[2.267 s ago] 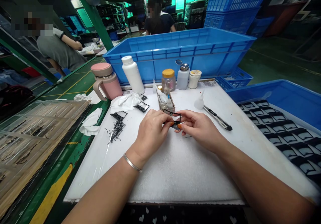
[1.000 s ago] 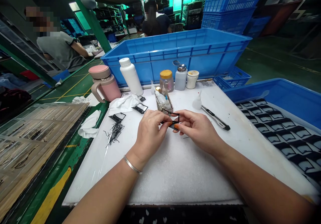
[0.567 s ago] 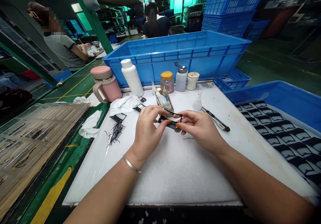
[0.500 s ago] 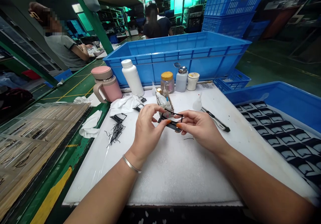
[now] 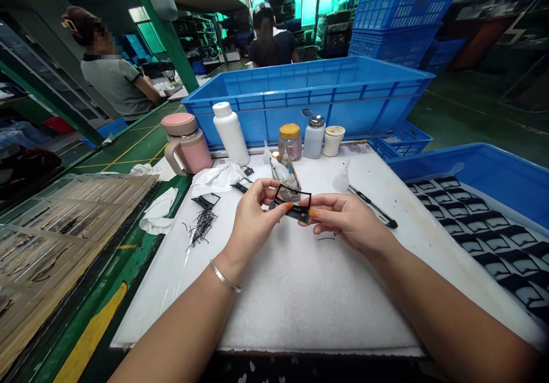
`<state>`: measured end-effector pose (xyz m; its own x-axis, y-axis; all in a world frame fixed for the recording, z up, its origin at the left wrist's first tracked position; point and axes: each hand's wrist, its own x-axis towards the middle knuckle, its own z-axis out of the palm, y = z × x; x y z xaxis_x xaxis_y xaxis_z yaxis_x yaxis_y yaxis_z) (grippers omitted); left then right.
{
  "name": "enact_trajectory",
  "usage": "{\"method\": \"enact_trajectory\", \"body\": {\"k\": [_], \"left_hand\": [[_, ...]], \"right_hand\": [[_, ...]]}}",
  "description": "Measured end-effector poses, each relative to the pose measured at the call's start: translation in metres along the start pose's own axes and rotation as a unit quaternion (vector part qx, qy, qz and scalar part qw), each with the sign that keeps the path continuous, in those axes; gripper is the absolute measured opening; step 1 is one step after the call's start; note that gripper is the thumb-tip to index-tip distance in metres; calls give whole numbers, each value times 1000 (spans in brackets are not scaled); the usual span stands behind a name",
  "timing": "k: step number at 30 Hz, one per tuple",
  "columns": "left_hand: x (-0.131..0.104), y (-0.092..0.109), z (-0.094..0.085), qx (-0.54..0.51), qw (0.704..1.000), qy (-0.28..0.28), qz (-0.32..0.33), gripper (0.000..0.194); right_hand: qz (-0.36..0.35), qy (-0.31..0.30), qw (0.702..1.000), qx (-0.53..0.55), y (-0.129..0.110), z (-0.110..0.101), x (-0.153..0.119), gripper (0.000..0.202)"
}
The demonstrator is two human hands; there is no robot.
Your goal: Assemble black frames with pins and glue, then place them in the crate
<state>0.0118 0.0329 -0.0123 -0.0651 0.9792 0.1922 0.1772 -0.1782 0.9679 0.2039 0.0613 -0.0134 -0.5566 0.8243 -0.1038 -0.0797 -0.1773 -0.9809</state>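
Observation:
My left hand point(image 5: 257, 214) pinches the left side of a small black plastic frame point(image 5: 300, 209), its thumb on the lower bar. The fingers of my right hand point(image 5: 354, 218) are closed at the frame's right edge, thumb on the near side. The frame is held up above the white work board point(image 5: 317, 308), its opening tilted toward me. Beneath my right hand lies a thin black strip point(image 5: 326, 238). To the left are a pile of thin black strips point(image 5: 201, 227) and another black frame point(image 5: 206, 201).
Behind my hands stands a small box of bottles point(image 5: 283, 168). A black utility knife point(image 5: 373, 207) and a clear squeeze bottle point(image 5: 342, 178) lie to the right. A pink mug point(image 5: 191, 148), white bottle point(image 5: 231, 134) and blue crate point(image 5: 266, 111) line the back. Rows of black frames point(image 5: 484, 223) fill a bin.
The black frame has been tilted so its opening faces me more. My right fingers have shifted slightly along its right edge. The whole view has moved a little.

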Motion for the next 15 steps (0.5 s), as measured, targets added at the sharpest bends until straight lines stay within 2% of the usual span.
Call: {"method": "enact_trajectory", "body": {"k": [4,15], "left_hand": [[1,0,1,-19,1000,0,-3,37],[-1,2,4,-3,1000,1,-8,37]], "right_hand": [[28,0,1000,-3,0,0,0,26],[5,40,997,-63,-2,4,-2,27]]}}
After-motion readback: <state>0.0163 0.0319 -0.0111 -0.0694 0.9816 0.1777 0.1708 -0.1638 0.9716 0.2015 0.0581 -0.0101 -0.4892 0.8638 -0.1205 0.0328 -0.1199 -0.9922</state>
